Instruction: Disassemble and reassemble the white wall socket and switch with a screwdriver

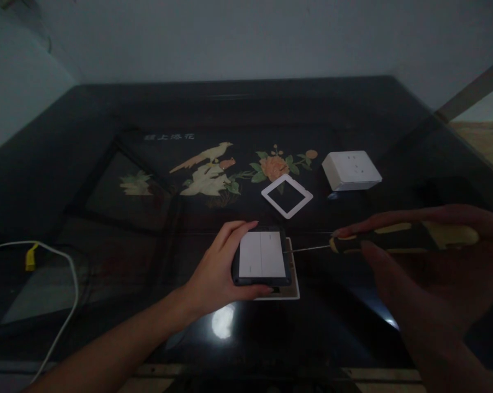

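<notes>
My left hand (225, 262) grips a wall switch (262, 254) with two white rocker panels and a dark frame, thumb on the near edge and fingers on the far edge. Beneath it, a white mounting box (294, 273) shows along the right and near sides. In my right hand (443, 273) is a screwdriver (402, 237) with a black and yellow handle, held level and pointing left. Its thin shaft reaches the switch's right edge; whether the tip touches or goes into it I cannot tell.
Beyond the switch, a white square frame (270, 205) lies on the dark glossy table (107, 338). A white socket on a box (351, 169) sits farther right. On the left runs a white cable (75, 284) with a yellow tag (30, 258).
</notes>
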`<state>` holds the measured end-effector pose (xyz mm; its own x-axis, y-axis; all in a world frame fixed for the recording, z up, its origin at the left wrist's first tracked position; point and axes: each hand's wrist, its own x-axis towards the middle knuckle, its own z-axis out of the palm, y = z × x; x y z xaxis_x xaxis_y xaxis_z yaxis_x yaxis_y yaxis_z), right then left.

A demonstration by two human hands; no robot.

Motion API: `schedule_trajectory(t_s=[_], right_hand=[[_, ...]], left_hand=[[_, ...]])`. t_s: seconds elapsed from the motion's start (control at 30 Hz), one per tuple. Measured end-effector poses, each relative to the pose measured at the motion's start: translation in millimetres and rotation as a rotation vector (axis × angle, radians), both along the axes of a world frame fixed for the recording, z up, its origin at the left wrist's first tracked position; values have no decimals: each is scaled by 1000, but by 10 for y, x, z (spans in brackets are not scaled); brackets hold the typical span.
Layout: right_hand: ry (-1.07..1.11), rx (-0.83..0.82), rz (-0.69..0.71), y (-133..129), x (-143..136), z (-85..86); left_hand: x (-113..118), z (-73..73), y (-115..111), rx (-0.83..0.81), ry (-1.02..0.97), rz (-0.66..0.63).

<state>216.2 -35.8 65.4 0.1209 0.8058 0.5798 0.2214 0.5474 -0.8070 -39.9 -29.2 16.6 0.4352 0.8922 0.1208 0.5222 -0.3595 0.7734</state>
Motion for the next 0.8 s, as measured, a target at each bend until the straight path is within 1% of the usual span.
schedule_trajectory(t_s=[0.07,0.17,0.27,0.37,0.47,0.6,0.67,0.73,0.8], right_hand=[[19,-30,-1,-47,24,-22],[49,-66,-13,-96,59,-103],[122,-119,-45,-113,87,-200],[220,-207,-70,-129,111,-266],[279,-284,-94,-177,132,-298],[287,-352,-165,-281,164,-339],[284,-394,-202,-330,200,-366],[257,-455,-209,-362,267,-398],[153,-518,-200,-371,367,-434]], left_hand=[[19,-2,-13,-20,17,-25],[52,-21,-26,-82,23,-59],[76,-21,-34,-134,3,-51],[82,13,-46,-133,14,-43],[77,61,-52,-75,71,-59],[95,122,-34,122,192,-115],[121,146,-24,195,251,-160],[150,157,-20,212,290,-211],[173,152,-21,205,301,-239]])
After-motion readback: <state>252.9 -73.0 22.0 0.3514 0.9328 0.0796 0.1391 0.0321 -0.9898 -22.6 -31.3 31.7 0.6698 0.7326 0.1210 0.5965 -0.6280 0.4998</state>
